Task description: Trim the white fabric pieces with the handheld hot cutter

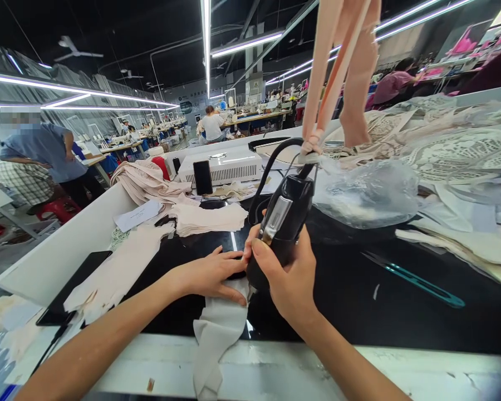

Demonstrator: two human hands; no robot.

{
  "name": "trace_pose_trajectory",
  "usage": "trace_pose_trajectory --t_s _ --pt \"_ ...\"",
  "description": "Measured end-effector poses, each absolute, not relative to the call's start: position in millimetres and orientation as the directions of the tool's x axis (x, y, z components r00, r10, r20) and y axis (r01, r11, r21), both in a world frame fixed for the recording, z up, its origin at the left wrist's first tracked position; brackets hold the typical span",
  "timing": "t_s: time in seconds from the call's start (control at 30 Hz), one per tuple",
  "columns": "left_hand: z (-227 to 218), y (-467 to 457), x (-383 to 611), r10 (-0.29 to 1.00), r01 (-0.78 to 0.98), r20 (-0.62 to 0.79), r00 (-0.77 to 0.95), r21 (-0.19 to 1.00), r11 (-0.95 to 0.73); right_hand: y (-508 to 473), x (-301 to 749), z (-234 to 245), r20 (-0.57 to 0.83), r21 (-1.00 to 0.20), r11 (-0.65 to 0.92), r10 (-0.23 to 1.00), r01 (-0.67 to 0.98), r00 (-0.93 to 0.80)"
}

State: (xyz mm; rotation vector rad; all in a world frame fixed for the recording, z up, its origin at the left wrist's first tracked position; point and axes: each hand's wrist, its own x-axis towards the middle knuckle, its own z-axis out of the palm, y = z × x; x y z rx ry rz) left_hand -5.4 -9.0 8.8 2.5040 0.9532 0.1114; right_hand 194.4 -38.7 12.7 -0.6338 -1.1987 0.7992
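My right hand (290, 275) is closed around a black hand-held tool (281, 225) with a silver trigger plate and a black cable looping up behind it. The tool's tip points down at a pale fabric piece (217, 334) that hangs over the table's near edge. My left hand (215, 274) lies flat on that fabric, fingers stretched out, just left of the tool. Peach straps (338, 72) hang from above and end near the tool's top.
On the black work surface (359, 301) lie teal thread snips (417, 281), a crumpled clear plastic bag (367, 192), stacks of cut beige pieces (209, 217) and lace (455, 150). A white machine (225, 164) and a phone (202, 177) stand behind. People work at far tables, left.
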Motion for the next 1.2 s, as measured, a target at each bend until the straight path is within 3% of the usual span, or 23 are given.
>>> trace_pose_trajectory --t_s 0.3,0.47,0.6,0.9,1.2 --pt "13 -15 -6 0.658 0.603 -0.064 0.75 0.473 -0.642 -38 196 14 0.55 -0.795 0.574 0.819 -0.198 0.164" --pt "14 -38 -21 0.769 0.644 0.143 0.623 0.464 -0.608 -36 201 20 0.545 -0.782 0.579 0.815 -0.23 0.198" --pt "8 -72 -27 0.795 0.707 0.237 0.558 0.365 -0.605 -37 200 25 0.528 -0.779 0.562 0.827 -0.278 0.195" --pt "-13 -116 -17 0.776 0.758 0.197 0.6 0.171 -0.63 -38 195 29 0.553 -0.769 0.584 0.812 -0.26 0.188" --pt "-18 -88 -46 0.646 0.624 0.205 0.735 0.168 -0.763 -36 197 28 0.563 -0.759 0.6 0.8 -0.253 0.209"
